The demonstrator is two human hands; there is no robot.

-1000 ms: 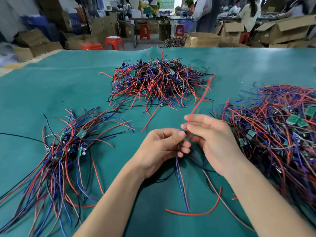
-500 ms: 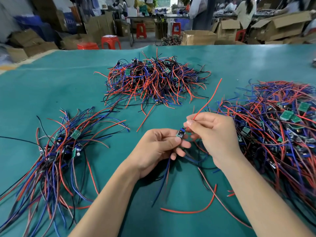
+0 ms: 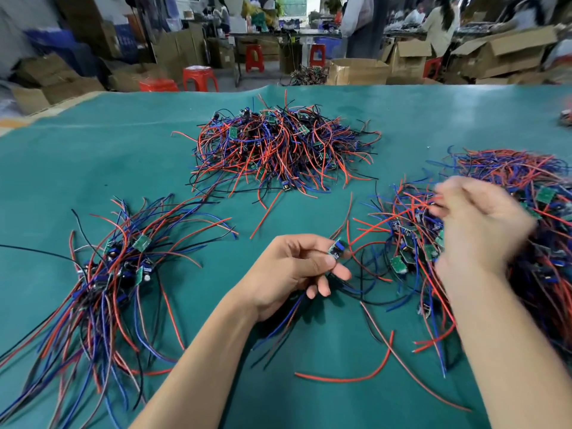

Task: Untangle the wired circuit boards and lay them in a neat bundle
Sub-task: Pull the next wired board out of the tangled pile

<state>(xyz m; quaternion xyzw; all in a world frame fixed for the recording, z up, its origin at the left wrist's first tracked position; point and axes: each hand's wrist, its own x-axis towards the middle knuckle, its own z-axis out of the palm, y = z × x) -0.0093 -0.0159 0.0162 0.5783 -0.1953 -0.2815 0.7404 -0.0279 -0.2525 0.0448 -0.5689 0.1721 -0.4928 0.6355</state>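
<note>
My left hand (image 3: 291, 267) pinches one freed circuit board (image 3: 336, 248); my right hand (image 3: 483, 224), blurred, grip unclear, hovers over the right tangle (image 3: 541, 243). The straightened bundle (image 3: 102, 289) lies near-left; the far pile (image 3: 278, 144) looks untouched.

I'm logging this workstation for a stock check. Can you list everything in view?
table: one, teal, under everything.
tangled pile: one, red, blue, black wires, far centre.
right pile: one, same colours, right edge.
laid bundle: one, left, wires fanned.
loose red wire: one, near centre.
small circuit board: one, blue, in left grip.
red stools: several, behind table.
cardboard boxes: many, brown, background.
left hand: pinches board.
right hand: blurred, over right pile.
</note>
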